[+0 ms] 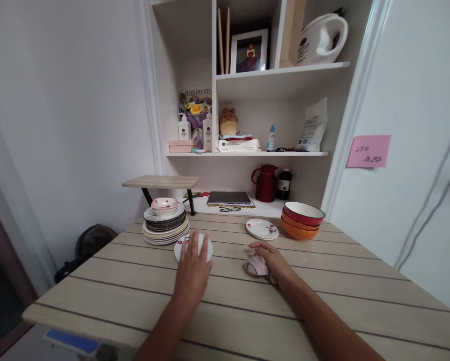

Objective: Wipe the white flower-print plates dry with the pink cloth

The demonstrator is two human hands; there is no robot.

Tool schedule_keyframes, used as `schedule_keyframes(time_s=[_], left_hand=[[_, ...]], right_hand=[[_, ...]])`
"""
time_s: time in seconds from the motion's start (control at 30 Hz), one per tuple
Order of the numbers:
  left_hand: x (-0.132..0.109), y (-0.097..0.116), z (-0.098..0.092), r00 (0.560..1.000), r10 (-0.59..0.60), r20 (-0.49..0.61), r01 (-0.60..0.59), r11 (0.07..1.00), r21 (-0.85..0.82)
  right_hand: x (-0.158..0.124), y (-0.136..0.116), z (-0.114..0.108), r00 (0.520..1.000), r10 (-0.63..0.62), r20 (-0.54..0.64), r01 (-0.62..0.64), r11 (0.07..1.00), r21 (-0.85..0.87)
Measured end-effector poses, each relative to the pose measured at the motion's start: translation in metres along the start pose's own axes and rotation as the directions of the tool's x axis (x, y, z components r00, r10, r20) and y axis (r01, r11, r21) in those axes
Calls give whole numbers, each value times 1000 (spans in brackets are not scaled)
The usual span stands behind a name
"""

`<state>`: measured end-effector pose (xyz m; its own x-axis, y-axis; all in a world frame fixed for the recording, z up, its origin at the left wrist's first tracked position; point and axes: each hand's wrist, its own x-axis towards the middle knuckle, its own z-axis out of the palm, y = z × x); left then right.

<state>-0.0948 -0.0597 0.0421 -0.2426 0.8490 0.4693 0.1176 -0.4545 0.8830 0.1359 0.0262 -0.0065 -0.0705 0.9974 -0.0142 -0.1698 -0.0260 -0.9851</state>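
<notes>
My left hand (192,265) lies with its fingers stretched out over a small white plate (178,250) with red flowers. Part of the plate is hidden under the fingers, and I cannot tell if they press on it. My right hand (275,259) is curled over a crumpled pale pink cloth (256,267) on the table. Just beyond that hand sit small flowered white plates (261,228), one on another.
On the slatted table (225,311), a tall plate stack (166,236) with small bowls (163,204) on top stands back left, near a wooden riser (160,181). Nested red and orange bowls (303,220) stand back right. A red jug (266,184) and a laptop (229,197) are behind.
</notes>
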Motion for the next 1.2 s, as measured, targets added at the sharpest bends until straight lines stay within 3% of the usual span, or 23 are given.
schedule_keyframes(time_s=[0.1,0.3,0.4,0.77,1.0,1.2], left_hand=[[6,-13,-17,999,-20,32,17,994,109],[13,-36,-32,963,-261,68,268,954,-133],[13,-36,-35,948,-307,88,318,932,-175],[9,-33,-39,926,-374,54,378,913,-155],[7,-36,-37,987,-132,92,129,991,40],[6,-25,-32,976,-209,55,209,978,-7]], right_hand=[[-2,-2,3,1000,3,27,-2,1000,-22],[-6,-5,5,1000,13,25,-12,998,-61],[-4,-4,4,999,10,36,-6,996,-93],[2,4,1,998,-12,58,19,992,-127],[1,5,3,997,-7,76,18,989,-144],[-1,4,3,994,-26,104,43,984,-170]])
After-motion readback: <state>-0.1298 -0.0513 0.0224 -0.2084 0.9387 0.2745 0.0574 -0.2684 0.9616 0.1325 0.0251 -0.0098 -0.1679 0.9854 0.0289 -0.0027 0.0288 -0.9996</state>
